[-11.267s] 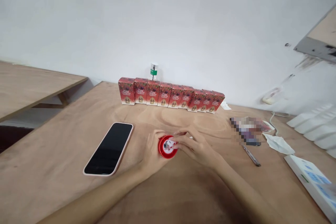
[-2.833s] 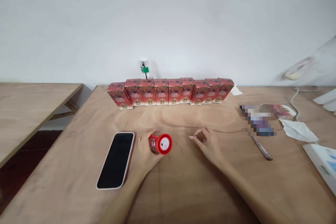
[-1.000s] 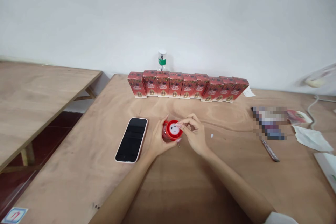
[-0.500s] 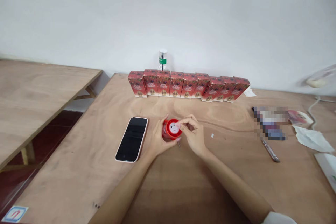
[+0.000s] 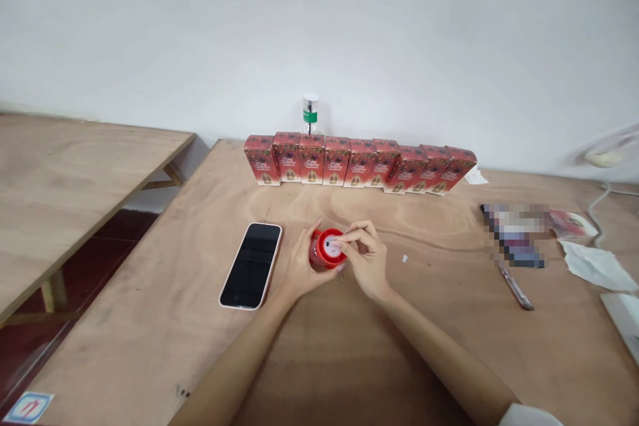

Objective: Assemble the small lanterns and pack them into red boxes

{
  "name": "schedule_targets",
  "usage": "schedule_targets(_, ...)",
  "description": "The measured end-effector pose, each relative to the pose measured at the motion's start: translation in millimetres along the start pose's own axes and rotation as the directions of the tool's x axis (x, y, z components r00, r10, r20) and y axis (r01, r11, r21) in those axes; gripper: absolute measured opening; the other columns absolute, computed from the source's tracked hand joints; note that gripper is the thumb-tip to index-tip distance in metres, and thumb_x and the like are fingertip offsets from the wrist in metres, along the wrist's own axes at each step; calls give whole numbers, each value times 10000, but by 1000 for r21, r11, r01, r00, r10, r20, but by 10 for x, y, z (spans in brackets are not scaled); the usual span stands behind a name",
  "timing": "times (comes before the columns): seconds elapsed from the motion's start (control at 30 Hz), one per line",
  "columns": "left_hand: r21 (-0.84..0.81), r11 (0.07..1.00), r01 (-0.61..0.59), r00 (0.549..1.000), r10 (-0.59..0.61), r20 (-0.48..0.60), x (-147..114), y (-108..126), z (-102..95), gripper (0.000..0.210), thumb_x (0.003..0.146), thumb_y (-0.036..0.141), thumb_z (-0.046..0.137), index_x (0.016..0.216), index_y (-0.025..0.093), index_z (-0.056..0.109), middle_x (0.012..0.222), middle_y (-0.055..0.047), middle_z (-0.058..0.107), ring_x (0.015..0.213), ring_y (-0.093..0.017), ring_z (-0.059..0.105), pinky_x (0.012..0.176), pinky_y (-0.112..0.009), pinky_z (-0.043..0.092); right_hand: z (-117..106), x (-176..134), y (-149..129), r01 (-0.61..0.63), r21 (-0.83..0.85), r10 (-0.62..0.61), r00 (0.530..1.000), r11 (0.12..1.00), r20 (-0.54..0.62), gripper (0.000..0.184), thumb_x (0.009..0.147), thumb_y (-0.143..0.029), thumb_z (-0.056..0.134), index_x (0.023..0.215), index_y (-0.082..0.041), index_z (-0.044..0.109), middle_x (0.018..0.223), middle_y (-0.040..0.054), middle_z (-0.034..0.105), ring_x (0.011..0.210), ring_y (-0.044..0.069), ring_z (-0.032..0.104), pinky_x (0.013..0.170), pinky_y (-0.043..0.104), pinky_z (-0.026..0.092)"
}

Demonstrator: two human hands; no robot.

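Observation:
My left hand [image 5: 298, 265] wraps round a small red lantern-like ornament [image 5: 315, 255], its round end tipped up toward me. Inside the red rim lies a white disc [image 5: 329, 246] with small dark marks. A thin metal piece [image 5: 341, 275] sticks out below, near my left thumb. Thumb and index finger of my right hand [image 5: 368, 259] are pinched together at the right part of the disc. Whatever may be between those fingertips is too small to make out.
Several red printed boxes [image 5: 337, 161] stand in a row at the back, a clear bottle with a green label [image 5: 310, 116] behind them. A phone [image 5: 251, 266] lies left of my hands. To the right are a white scrap [image 5: 405, 258], a cutter knife [image 5: 516, 289] and crumpled paper [image 5: 599, 266].
My right fingertips have moved slightly left and down on the white disc, still pinched. The left hand keeps its hold on the ornament, which has tilted slightly.

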State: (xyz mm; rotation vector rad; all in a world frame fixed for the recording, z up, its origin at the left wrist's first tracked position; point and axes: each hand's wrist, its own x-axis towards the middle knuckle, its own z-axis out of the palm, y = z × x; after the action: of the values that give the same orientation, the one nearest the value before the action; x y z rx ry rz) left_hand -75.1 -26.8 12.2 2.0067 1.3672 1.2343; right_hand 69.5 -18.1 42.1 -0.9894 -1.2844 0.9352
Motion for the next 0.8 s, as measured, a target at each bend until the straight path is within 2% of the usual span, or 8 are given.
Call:
schedule_targets(0.1,13,1000,-21,1000,21,-16,-4,1,2,768,667,394,729,1313,192,366,1154,-123,569,1038,-266,598,869,-422,516,8,26,-44,-133,133,128,991,982,49,75,674,-286,748,693,-240,693,841,6,549,804,149,553,742,294,458)
schedule_targets(0.2,34,999,-25,999,26,-33,-12,5,1,787,658,385,738,1320,193,359,1141,-117,572,1021,-263,603,852,-412,524,21,44,-89,-287,283,276,958,915,80,215,592,-276,797,722,-233,631,783,-18,588,763,144,562,711,277,462)
schedule_targets(0.27,59,998,-27,999,29,-37,-19,6,-2,792,660,374,738,1326,189,352,1139,-119,570,1024,-264,600,855,-412,521,28,49,-116,-332,343,319,943,879,98,290,542,-248,816,739,-233,604,771,-29,607,762,143,565,716,270,463)
schedule_targets(0.4,94,995,-41,998,45,-36,-32,-7,-3,817,652,355,744,1340,189,335,1120,-113,567,1003,-259,596,851,-409,516,26,50,-164,-372,367,354,928,852,118,298,519,-213,811,739,-227,611,774,-27,626,765,138,570,722,261,467)
schedule_targets(0.57,75,995,-67,997,70,-34,-43,-45,4,813,618,268,723,1333,184,345,1088,-97,567,959,-248,594,818,-384,516,13,35,-243,-374,309,357,927,874,113,293,524,-215,815,735,-217,612,787,-15,655,788,152,607,759,289,486)
schedule_targets(0.8,55,996,-66,997,68,-33,-52,-65,0,805,609,260,699,1324,189,334,1075,-94,556,953,-254,587,814,-399,509,27,-20,-321,-408,279,403,912,870,77,353,461,-228,858,694,-205,594,754,-12,670,801,168,644,779,313,506)
